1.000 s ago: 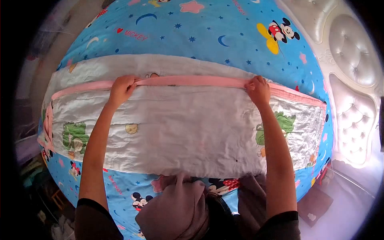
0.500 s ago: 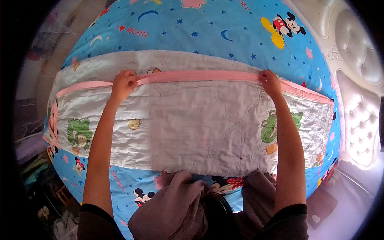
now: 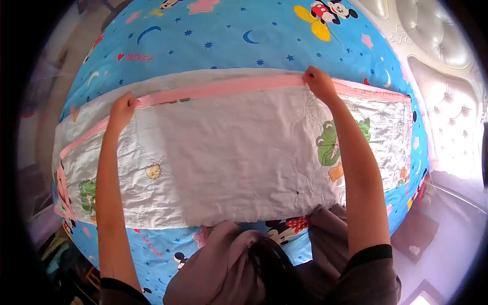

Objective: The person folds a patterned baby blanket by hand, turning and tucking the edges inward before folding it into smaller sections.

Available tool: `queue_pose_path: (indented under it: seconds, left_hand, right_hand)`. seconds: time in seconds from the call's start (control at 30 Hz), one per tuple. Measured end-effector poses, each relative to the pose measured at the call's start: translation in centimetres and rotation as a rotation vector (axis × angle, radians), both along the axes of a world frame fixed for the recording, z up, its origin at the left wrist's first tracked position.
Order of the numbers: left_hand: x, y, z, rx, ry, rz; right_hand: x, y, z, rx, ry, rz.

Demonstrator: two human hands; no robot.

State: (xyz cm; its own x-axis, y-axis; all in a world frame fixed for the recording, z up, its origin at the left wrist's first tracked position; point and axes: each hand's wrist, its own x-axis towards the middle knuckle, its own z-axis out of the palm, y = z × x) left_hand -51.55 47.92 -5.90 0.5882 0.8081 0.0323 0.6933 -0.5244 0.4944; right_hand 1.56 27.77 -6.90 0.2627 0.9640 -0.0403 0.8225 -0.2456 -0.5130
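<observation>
A white quilt (image 3: 229,152) with pink edging and green cartoon animals lies folded lengthwise across the bed. My left hand (image 3: 123,109) is closed on its pink edge, left of the middle. Farther right, my right hand (image 3: 319,83) pinches the same edge. Between the two hands the pink edging (image 3: 223,88) runs fairly straight, and a strip of the lower layer shows beyond it. Wrinkles cross the quilt's left and right ends.
Under the quilt is a blue sheet (image 3: 213,46) printed with cartoon mice, stars and moons. A white tufted headboard (image 3: 447,109) stands at the right. My knees, in brown trousers (image 3: 213,264), are at the near edge of the quilt.
Both hands, still gripping the pink edge, have moved apart and farther from me on the right side. The edging between them is stretched longer, and the view has shifted somewhat.
</observation>
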Motion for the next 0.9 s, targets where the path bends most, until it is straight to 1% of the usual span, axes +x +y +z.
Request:
queue_pose_path:
  seconds: [0.03, 0.07, 0.13, 0.17, 0.23, 0.3, 0.37, 0.4, 0.47, 0.5, 0.57, 0.6, 0.67, 0.7, 0.73, 0.77, 0.8, 0.87, 0.9]
  left_hand:
    - [0.1, 0.7, 0.6, 0.049, 0.002, -0.027]
    - [0.4, 1.2, 1.0, 0.046, 0.003, -0.033]
    - [0.9, 2.3, 1.5, 0.1, 0.072, -0.032]
    - [0.7, 3.2, 1.2, 0.174, 0.092, -0.076]
    - [0.7, 4.8, 0.7, 0.176, 0.105, -0.043]
    - [0.7, 4.3, 0.0, 0.169, 0.117, -0.009]
    - [1.9, 3.6, -1.0, 0.311, 0.14, -0.008]
    - [2.2, 3.1, -1.7, 0.306, 0.134, -0.011]
    - [2.6, 1.9, -3.0, 0.378, 0.031, 0.074]
    - [2.6, 1.5, -3.0, 0.374, 0.027, 0.068]
    - [2.2, 1.1, -2.5, 0.165, 0.031, 0.064]
    - [2.0, 1.2, -2.7, 0.166, 0.027, 0.065]
    - [1.2, 1.2, -3.1, 0.022, -0.201, 0.022]
    - [0.9, 1.4, -3.0, 0.025, -0.204, 0.032]
    - [0.6, 1.6, -2.8, 0.08, -0.172, -0.046]
    - [0.4, 1.6, -2.6, 0.137, -0.137, -0.123]
    - [0.4, 1.6, -2.6, 0.141, -0.139, -0.112]
    - [0.8, 1.4, -2.5, 0.111, -0.07, -0.042]
    - [1.3, 1.3, -2.2, 0.107, -0.066, -0.033]
  right_hand:
    - [-0.1, -0.1, 0.1, 0.027, 0.044, -0.005]
    - [-0.2, -0.1, 0.1, 0.052, 0.088, -0.008]
    - [-0.3, 0.1, -0.1, 0.067, 0.085, 0.004]
    - [-0.4, 0.2, -0.1, 0.084, 0.078, 0.021]
    - [-1.0, 0.0, 0.3, 0.09, 0.093, 0.037]
    - [-1.5, -0.7, 0.5, 0.087, 0.108, 0.053]
    - [-1.2, -1.3, 0.3, 0.057, -0.051, 0.091]
    - [-0.7, -1.7, 0.3, 0.052, -0.057, 0.088]
    - [0.8, -2.8, 0.3, -0.014, -0.198, 0.085]
    - [1.8, -3.4, 0.3, -0.02, -0.201, 0.079]
    - [4.3, -4.9, 0.3, 0.05, -0.301, 0.122]
    - [5.6, -5.6, 0.5, 0.052, -0.305, 0.123]
    - [8.6, -7.0, 0.9, -0.041, -0.403, 0.089]
    - [10.7, -7.8, 0.5, -0.053, -0.453, 0.061]
    - [11.9, -8.1, 0.9, -0.064, -0.504, 0.036]
    - [13.1, -8.8, 1.4, -0.16, -0.542, -0.027]
    - [14.9, -9.1, 1.3, -0.244, -0.494, -0.046]
    - [18.4, -9.9, 1.0, -0.213, -0.519, 0.077]
    - [18.8, -9.8, 1.8, -0.234, -0.495, 0.088]
